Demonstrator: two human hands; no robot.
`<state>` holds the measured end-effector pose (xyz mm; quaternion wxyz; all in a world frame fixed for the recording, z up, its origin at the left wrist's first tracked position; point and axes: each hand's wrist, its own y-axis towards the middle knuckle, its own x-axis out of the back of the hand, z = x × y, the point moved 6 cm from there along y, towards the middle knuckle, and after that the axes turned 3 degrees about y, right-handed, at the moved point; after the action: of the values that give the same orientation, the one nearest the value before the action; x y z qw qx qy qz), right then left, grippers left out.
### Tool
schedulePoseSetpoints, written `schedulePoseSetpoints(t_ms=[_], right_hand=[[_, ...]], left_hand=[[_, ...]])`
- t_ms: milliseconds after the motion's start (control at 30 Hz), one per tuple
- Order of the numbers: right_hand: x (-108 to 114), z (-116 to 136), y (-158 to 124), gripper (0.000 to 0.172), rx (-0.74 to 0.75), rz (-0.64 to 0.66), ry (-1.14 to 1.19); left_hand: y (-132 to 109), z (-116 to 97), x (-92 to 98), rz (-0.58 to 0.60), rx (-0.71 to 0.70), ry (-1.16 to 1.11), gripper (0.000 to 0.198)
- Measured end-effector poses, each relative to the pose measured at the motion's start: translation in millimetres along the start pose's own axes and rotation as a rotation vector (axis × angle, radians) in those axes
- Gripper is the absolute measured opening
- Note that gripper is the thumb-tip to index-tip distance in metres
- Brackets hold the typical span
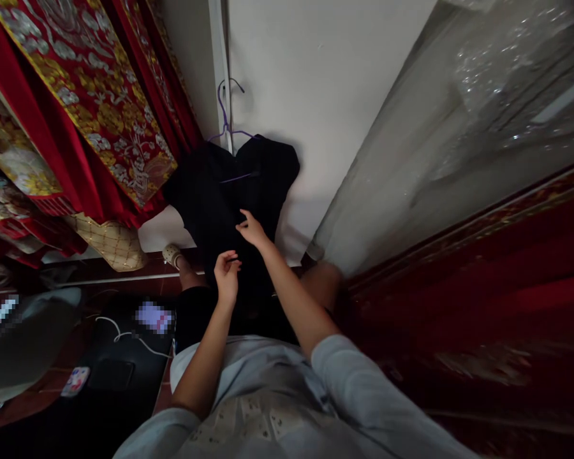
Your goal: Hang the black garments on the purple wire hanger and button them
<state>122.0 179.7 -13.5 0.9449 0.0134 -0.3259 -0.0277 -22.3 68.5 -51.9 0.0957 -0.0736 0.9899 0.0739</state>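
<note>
A black short-sleeved garment (210, 210) hangs in front of me on a purple wire hanger (226, 124), which is hooked at a narrow white upright. My right hand (252, 231) reaches to the garment's front, its index finger and thumb apart, with nothing visible between them. Lower and to the left, my left hand (227, 274) is close to the same cloth with its fingers curled in. Whatever those fingers may hold is too dark to make out. The lower part of the garment merges with my dark shorts.
Red embroidered garments (119, 108) hang at the left, beside a gold quilted piece (112, 242). Clear plastic covering (411, 140) and red cloth (483, 306) line the right. A black seat (148, 363) bears a phone (154, 317) and a white cable (119, 333).
</note>
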Motion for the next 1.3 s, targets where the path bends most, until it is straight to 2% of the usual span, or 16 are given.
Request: schedulePoseSetpoints(t_ms=[67,133,200,267,367,433,500,567,667,700,833,967,1033,1133,1300], right_hand=[[1,-3,25,0.054,-0.036,0.034,-0.120],[-5,-10,29,0.040,-0.062,0.036,-0.182],[-16,-19,12,0.035,-0.039,0.020,-0.232],[-30,-24,-16,0.038,0.031,0.010,-0.267],[-47,-26,-57,0.038,0.159,0.054,-0.307],[-50,-22,-75,0.035,0.243,0.096,-0.327],[-48,-15,-85,0.032,0.325,0.133,-0.338],[-44,-7,-90,0.029,0.402,0.171,-0.342],[-36,3,-93,0.025,0.492,0.207,-0.354],[-33,6,-93,0.025,0.526,0.204,-0.358],[-14,18,-86,0.038,0.649,0.126,-0.344],[3,24,-76,0.028,0.688,0.088,-0.338],[4,25,-75,0.021,0.727,0.131,-0.343],[0,25,-78,0.018,0.768,0.187,-0.347],[-11,23,-84,0.016,0.711,0.151,-0.336]], left_hand=[[0,0,0.9,0.006,-0.005,0.003,0.026],[1,0,3.1,0.007,-0.025,0.015,0.026],[2,2,7.7,-0.008,-0.055,0.040,0.026],[4,7,13.6,-0.027,-0.089,0.087,0.026],[6,21,20.8,-0.032,-0.110,0.206,0.035],[6,30,21.0,0.003,-0.135,0.298,0.043],[5,34,16.6,0.071,-0.200,0.362,0.046],[2,32,11.3,0.121,-0.284,0.387,0.037],[-2,22,8.8,0.106,-0.365,0.413,0.014],[-3,18,8.7,0.099,-0.378,0.427,0.012],[-8,8,10.7,0.084,-0.389,0.476,0.017],[-12,7,13.2,0.059,-0.374,0.513,0.019],[-13,8,14.1,0.046,-0.365,0.498,0.018],[-13,9,16.4,0.030,-0.358,0.424,0.029],[-10,7,22.9,-0.008,-0.358,0.438,0.024]])
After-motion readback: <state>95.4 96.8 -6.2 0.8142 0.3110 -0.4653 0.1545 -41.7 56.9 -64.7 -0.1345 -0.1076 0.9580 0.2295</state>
